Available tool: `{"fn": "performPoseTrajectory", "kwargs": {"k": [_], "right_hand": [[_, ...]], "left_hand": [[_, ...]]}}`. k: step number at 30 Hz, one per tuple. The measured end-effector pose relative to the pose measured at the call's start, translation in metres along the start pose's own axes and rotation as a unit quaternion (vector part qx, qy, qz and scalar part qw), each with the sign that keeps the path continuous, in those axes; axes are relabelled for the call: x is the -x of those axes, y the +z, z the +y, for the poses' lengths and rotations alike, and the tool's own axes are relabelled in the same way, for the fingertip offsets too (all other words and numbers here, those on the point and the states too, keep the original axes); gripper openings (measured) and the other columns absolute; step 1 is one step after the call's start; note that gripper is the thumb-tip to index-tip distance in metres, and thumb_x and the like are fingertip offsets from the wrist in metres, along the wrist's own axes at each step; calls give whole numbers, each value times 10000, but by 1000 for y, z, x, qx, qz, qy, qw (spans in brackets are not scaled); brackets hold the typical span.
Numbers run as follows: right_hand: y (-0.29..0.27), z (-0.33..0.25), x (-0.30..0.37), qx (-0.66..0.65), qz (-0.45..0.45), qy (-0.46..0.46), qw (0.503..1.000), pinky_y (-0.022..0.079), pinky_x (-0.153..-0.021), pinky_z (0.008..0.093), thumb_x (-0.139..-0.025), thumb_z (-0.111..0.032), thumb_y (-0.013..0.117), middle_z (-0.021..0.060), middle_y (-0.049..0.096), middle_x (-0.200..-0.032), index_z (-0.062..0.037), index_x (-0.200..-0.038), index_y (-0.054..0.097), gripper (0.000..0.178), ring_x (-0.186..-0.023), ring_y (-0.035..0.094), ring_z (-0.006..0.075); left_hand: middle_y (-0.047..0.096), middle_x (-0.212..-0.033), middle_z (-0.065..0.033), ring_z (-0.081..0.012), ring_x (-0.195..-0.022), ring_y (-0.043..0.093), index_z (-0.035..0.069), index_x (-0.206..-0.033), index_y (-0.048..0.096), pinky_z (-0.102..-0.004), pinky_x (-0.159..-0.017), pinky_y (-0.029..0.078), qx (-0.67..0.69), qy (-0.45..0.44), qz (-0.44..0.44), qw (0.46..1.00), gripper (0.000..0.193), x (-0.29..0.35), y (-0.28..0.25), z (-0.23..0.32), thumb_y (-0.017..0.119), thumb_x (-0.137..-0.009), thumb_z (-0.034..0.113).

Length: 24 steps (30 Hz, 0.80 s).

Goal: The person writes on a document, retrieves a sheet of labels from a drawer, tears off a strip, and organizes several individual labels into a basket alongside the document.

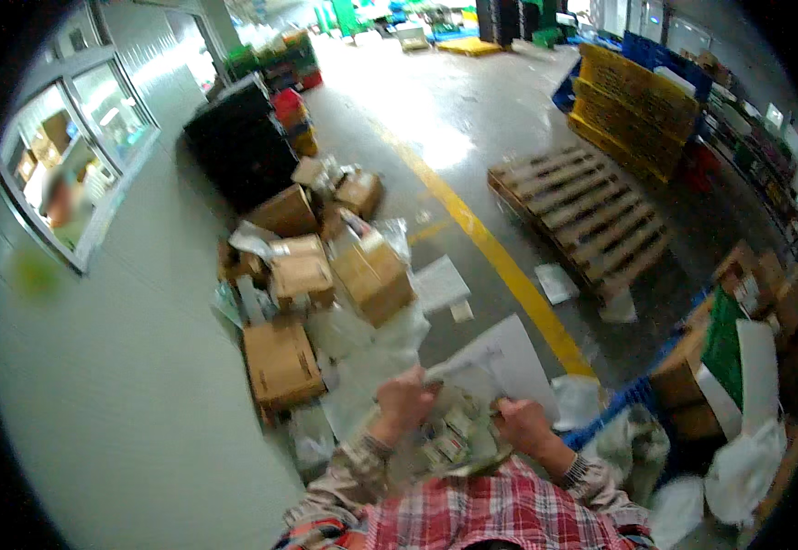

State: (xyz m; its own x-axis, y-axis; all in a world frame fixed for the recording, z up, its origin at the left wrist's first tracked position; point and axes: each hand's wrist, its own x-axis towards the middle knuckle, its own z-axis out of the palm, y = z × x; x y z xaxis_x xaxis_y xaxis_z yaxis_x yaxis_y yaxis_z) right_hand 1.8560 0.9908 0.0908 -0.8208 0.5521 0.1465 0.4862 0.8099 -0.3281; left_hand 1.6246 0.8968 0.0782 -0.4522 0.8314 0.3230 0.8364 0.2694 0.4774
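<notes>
Clear plastic bag filled with small packets, held close in front of the body above the plaid shirt and over the floor. The left hand is seen at the bag's upper left edge and the right hand at its upper right edge; the fingers of both are clenched on the plastic, so that the mouth appears to be held spread between them. A white sheet is seen just behind the hands, though whether it is touched cannot be told. As far as can be judged, the work is at an early or middle stage: the bag is in hand and its contents remain inside, while a heap of cardboard boxes, loose wrapping and white bags lies unsorted by the wall on the left. A wooden pallet lies well apart beyond the yellow line.
</notes>
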Motion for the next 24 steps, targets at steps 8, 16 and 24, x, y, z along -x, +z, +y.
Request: {"fn": "performPoseTrajectory", "kwargs": {"k": [8,16,24], "right_hand": [[-12,41,-155,5,-44,-157,987,506,-547,459,-756,-176,616,142,633,-753,-68,-796,574,122,-697,643,355],[-73,123,-382,67,-22,-185,980,512,-574,412,-798,-221,653,121,647,-744,-55,-816,632,168,-669,642,310],[-169,242,-531,-217,289,133,923,499,-583,305,-846,-122,639,88,632,-746,3,-905,618,140,-641,621,168]], "left_hand": [[648,-739,-132,-344,-660,636,120,-799,603,-456,-561,484,-7,-99,57,993,308,-81,1,-48,664,-744,417],[647,-738,-142,-356,-672,640,99,-785,587,-472,-580,476,13,-75,88,993,313,-345,17,-70,662,-761,402],[644,-715,-153,-373,-637,629,109,-792,599,-486,-551,471,1,-51,4,999,318,-589,48,-78,660,-757,420]]}}
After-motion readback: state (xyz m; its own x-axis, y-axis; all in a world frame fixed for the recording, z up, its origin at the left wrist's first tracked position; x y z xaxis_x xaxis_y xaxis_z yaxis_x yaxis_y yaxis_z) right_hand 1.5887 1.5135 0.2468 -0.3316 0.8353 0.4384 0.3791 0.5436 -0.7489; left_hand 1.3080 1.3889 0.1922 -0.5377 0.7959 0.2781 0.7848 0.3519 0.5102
